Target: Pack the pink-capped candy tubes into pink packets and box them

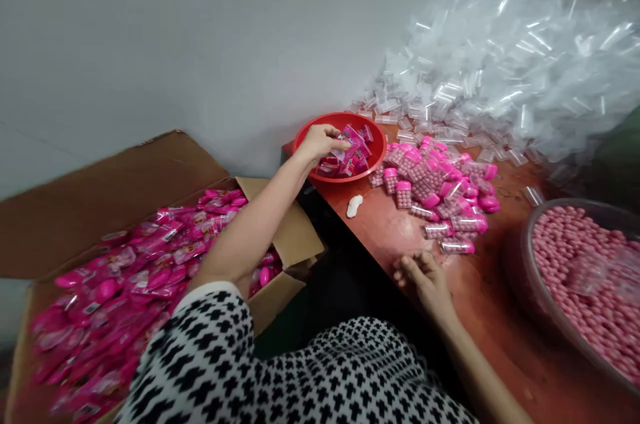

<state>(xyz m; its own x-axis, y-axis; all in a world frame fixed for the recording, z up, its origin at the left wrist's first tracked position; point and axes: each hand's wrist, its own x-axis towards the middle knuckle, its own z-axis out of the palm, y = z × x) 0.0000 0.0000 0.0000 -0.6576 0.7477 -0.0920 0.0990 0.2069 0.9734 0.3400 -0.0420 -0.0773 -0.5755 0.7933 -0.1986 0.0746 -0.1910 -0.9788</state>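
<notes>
Over the red bowl [379, 147], the left hand [318, 142] has its fingers at the pink packets [357, 147] lying inside; whether they grip one, I cannot tell. At the edge of the worktop [373, 234], the right hand [426, 279] curls loosely, fingers released, near the pink-capped tubes [453, 191].

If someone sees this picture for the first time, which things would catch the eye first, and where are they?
Probably the huge heap of clear tubes at upper right, then the bright pink packets filling the open cardboard box at lower left. Near the middle, the left hand is over the red bowl, beside a pile of pink-capped tubes on the reddish table.
</notes>
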